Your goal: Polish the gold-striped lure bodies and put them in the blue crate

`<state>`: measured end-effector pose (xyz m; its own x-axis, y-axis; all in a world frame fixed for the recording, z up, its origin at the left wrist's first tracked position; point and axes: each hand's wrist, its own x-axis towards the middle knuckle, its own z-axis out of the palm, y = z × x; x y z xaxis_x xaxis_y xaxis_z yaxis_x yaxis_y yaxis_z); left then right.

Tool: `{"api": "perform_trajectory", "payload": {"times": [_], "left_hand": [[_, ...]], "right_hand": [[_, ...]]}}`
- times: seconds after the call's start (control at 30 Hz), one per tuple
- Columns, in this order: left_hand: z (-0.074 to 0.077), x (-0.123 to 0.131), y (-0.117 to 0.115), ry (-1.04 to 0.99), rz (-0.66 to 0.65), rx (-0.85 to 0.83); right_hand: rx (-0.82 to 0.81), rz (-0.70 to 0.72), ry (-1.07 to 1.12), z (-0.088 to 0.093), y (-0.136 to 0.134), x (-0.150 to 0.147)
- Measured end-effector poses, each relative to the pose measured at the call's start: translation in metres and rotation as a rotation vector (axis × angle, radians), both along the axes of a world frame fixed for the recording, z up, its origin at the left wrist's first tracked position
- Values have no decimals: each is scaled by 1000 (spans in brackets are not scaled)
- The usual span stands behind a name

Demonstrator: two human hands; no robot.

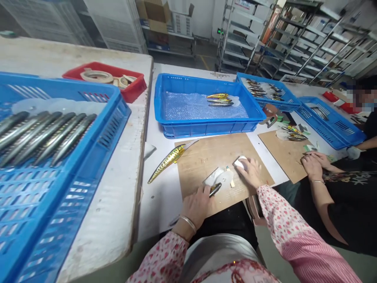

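I had the left hand [198,206] closed around a dark lure [216,189], its end jutting toward the right hand [250,171], whose fingers gripped a small white pad [239,161]. Between the hands, a pale disc [224,179] lay on the brown board [212,151]. On my feed, a gold lure [165,162] lay ahead and left of the left hand. Beyond both hands stood a blue tray [203,129] with three lures [219,100]; a co-worker's hands [313,164] rested well right of the right hand
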<state>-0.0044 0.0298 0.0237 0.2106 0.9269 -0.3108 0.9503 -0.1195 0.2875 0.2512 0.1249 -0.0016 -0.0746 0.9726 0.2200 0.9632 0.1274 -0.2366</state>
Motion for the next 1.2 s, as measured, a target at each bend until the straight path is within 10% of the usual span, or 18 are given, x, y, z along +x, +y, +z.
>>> {"api": "perform_trajectory", "payload": {"times": [0.3,1.2], "left_hand": [[7,-19,27,90,-278,273],[-6,-9,39,98,-278,247]], "right_hand": [[-116,779,160,57,-13,-49],[-321,1047,-629,88,5,-113]]}}
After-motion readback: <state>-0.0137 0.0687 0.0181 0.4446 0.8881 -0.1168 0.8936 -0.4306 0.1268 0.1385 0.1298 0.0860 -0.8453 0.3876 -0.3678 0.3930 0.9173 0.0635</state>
